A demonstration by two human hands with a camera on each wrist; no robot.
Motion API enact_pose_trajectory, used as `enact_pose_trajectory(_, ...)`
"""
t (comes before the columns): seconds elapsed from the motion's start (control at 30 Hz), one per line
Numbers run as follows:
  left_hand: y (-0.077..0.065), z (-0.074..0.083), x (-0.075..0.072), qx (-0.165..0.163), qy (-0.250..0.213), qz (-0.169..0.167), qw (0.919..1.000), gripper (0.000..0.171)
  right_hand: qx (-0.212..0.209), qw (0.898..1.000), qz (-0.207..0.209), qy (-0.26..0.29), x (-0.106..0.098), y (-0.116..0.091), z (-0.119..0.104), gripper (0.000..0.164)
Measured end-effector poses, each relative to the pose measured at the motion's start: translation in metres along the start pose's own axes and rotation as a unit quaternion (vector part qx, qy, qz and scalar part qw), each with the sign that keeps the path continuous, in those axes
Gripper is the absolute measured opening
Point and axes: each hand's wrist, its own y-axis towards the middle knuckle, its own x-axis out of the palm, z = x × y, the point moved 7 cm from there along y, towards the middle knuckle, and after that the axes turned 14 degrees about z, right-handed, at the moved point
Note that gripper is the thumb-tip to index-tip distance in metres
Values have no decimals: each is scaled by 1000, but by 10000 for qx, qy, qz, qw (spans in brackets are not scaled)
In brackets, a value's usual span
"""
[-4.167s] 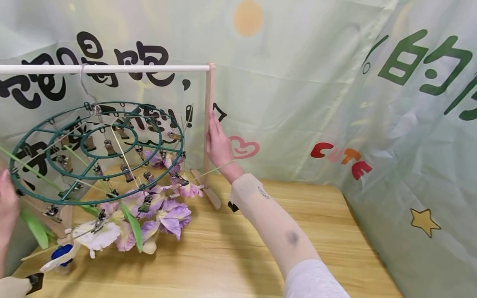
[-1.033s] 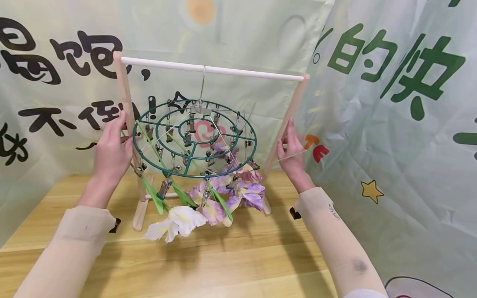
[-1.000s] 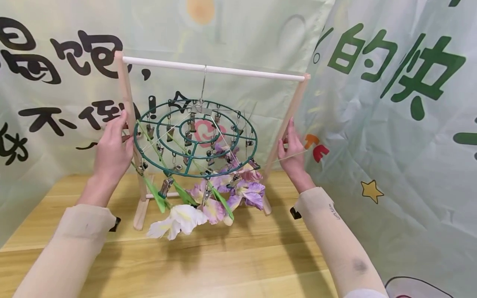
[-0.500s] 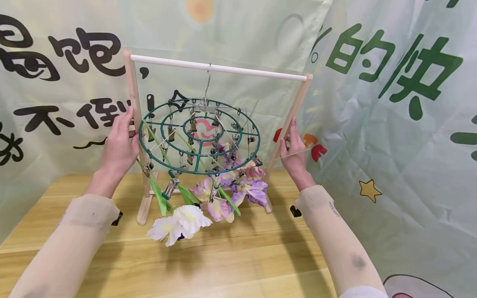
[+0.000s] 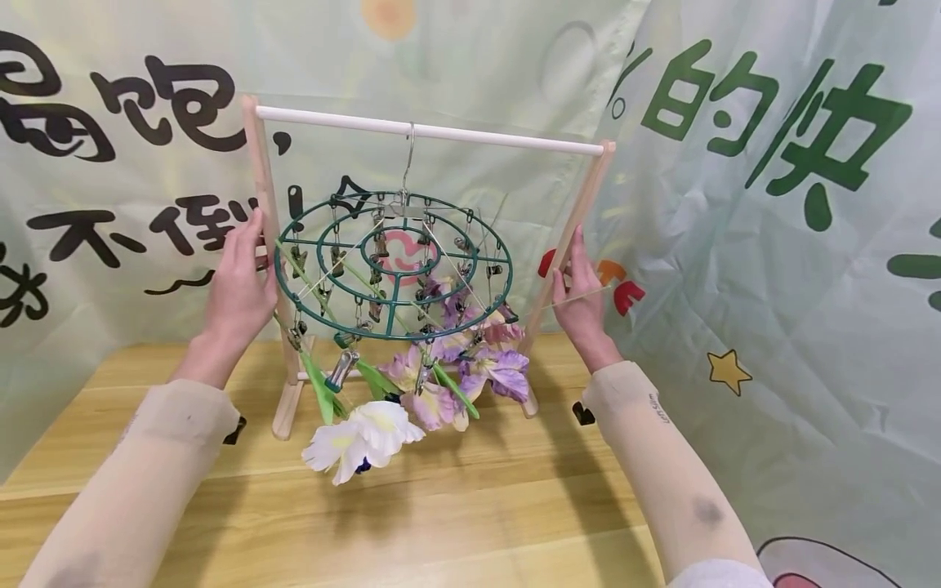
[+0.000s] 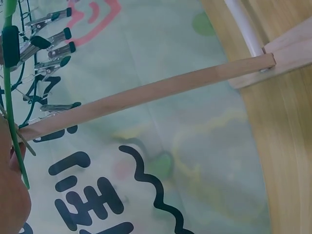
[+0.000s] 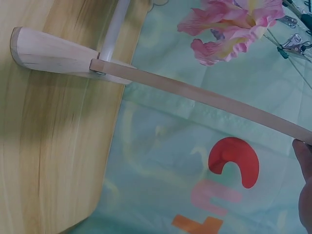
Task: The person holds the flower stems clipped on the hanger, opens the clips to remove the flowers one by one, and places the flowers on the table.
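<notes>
A wooden rack with a white top bar [image 5: 470,133] stands on the table. My left hand [image 5: 237,286] grips its left post [image 5: 265,175], and my right hand [image 5: 581,302] holds the right post [image 5: 586,192] between thumb and fingers. From the bar hangs a round green clip hanger [image 5: 394,318] with several metal clips. Artificial flowers hang from it, a white one [image 5: 363,437] at the front and purple ones [image 5: 496,374] at the right. In the left wrist view, a green stem [image 6: 9,97] crosses in front of my hand.
The wooden table [image 5: 441,523] carries the rack's feet [image 5: 288,408]. A printed fabric backdrop [image 5: 470,65] closes off the back and the right side. A thin stem end [image 5: 573,300] sticks out across my right hand.
Since the oldest frame the rack has moved right along the table, and my left hand now grips its left post. Over the last second it shifts slightly right, the flowers swinging.
</notes>
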Motion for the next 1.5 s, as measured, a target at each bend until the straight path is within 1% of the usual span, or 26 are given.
enact_pose_trajectory(0.2,-2,-2,-4,-69,-37,113,9999,73,10,9999,-24,-133,2,0,-4,73)
enact_pose_trajectory(0.43,-2,-6,-8,-147,-110,163,9997,72,-77,9998,-85,-137,4,1,-10,73)
enact_pose_trajectory(0.63,-1,-4,-9,-53,-83,207,9997,69,20,9997,-119,-198,4,0,-10,73)
enact_pose_trajectory(0.73,-2,-3,-10,-32,-22,223,9997,70,180,9993,-257,-204,4,0,-10,75)
enact_pose_trajectory(0.87,-2,-3,-12,-97,85,172,9998,73,436,9982,-403,-32,3,-1,-9,80)
enact_pose_trajectory(1.0,-3,-1,-14,-132,140,134,9997,76,600,9970,-407,256,2,-2,-11,83)
enact_pose_trajectory(1.1,-5,1,-16,-130,72,164,9998,73,734,9954,-341,517,-1,-4,-12,80)
enact_pose_trajectory(1.23,-8,7,-19,-97,-99,316,9994,66,1034,9915,-240,759,-4,-7,-12,77)
enact_pose_trajectory(1.37,-10,14,-25,-29,-268,585,9979,64,1220,9898,-161,723,-8,-12,-12,75)
enact_pose_trajectory(1.5,-12,21,-31,35,-510,813,9954,63,1365,9878,3,754,-13,-17,-12,70)
